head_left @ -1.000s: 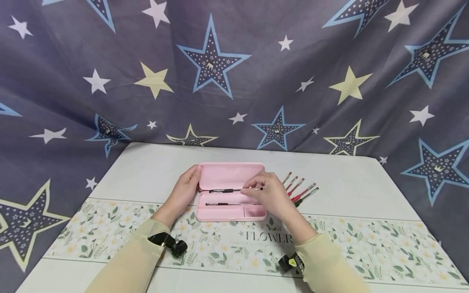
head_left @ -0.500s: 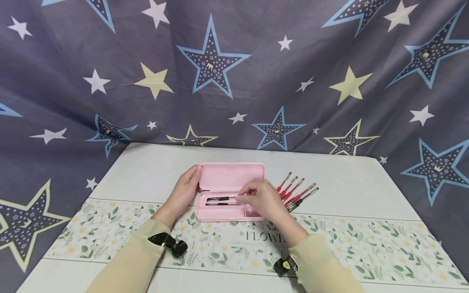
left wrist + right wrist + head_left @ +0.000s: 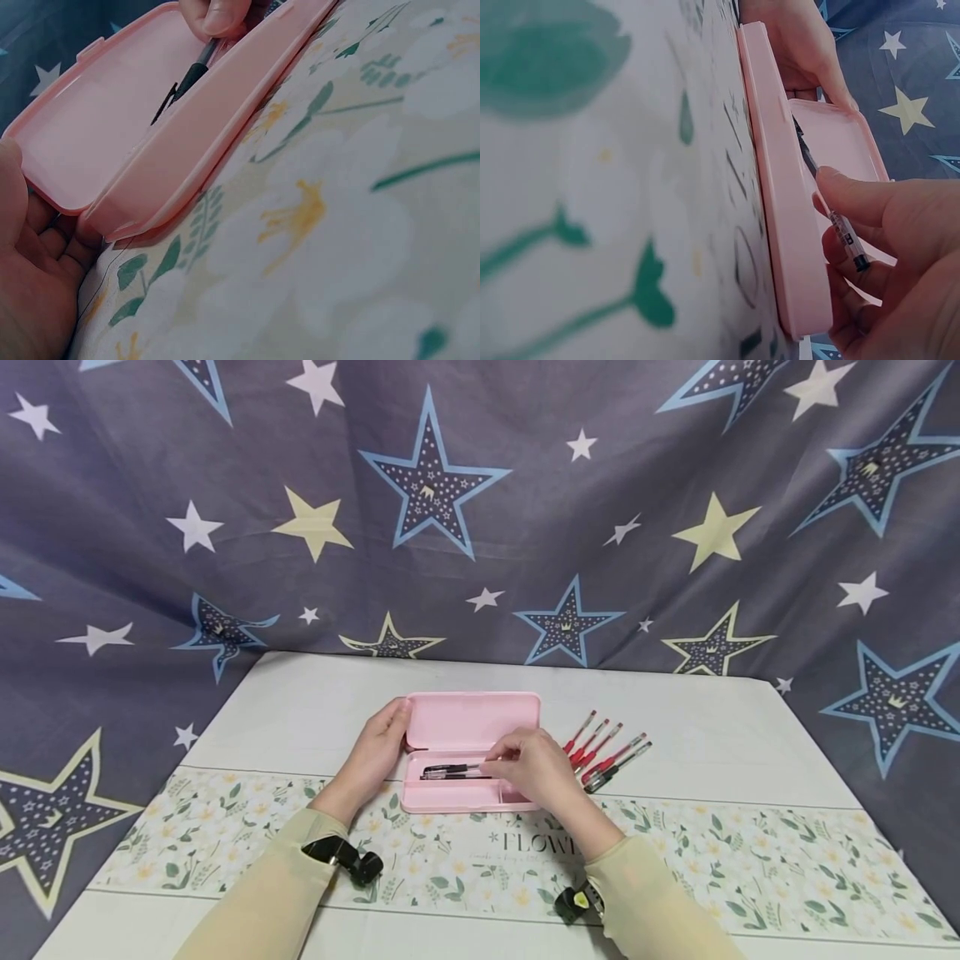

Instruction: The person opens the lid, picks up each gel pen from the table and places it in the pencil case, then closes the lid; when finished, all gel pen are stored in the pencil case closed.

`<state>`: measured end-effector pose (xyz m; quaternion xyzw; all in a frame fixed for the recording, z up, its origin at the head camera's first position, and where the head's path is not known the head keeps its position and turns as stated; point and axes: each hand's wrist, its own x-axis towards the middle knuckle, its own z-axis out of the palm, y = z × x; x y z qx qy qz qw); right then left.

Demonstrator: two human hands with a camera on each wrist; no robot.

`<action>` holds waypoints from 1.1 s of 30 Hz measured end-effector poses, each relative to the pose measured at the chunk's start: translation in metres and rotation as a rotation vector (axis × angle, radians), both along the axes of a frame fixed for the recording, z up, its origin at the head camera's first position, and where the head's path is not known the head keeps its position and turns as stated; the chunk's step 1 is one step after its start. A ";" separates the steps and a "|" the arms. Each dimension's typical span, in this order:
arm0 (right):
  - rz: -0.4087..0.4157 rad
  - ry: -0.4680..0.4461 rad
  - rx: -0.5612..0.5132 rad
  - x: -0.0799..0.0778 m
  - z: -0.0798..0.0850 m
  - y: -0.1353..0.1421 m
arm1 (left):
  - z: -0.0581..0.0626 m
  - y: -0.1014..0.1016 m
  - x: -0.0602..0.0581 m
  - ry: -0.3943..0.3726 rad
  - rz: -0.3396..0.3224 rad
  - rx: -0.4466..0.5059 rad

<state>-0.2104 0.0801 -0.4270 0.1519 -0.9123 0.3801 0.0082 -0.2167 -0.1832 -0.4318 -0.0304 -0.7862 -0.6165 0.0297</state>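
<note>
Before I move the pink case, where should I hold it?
Maybe hold both short ends of the tray, coming from left and right: it rests on the table with low, upright walls to press, whereas the open lid tilts back and might swing.

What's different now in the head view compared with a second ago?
The right hand has moved nearer and slightly left, bringing the black pen it pinches from over the hinge of the pink case to close beside the other black pen. Nothing was let go. Unchanged: the left hand holds the case's left side; the red pens lie on the table.
</note>
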 end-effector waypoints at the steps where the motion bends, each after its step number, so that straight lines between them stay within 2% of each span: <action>1: -0.001 0.009 0.012 0.000 0.000 0.000 | 0.000 0.000 0.000 0.001 -0.001 0.001; 13: 0.013 0.064 0.089 0.000 -0.003 -0.001 | 0.000 0.000 0.000 -0.007 -0.009 0.014; 20: 0.026 0.058 0.119 0.000 -0.003 -0.001 | 0.000 -0.001 0.000 -0.006 -0.012 0.012; 27: 0.035 0.064 0.134 0.000 -0.002 -0.001 | -0.030 -0.010 -0.018 0.012 -0.004 -0.002; 29: 0.036 0.063 0.135 0.000 -0.002 -0.001 | -0.027 -0.008 -0.016 0.003 0.001 -0.005; 33: 0.043 0.067 0.135 0.000 -0.002 0.000 | -0.011 -0.003 -0.007 -0.011 0.002 -0.006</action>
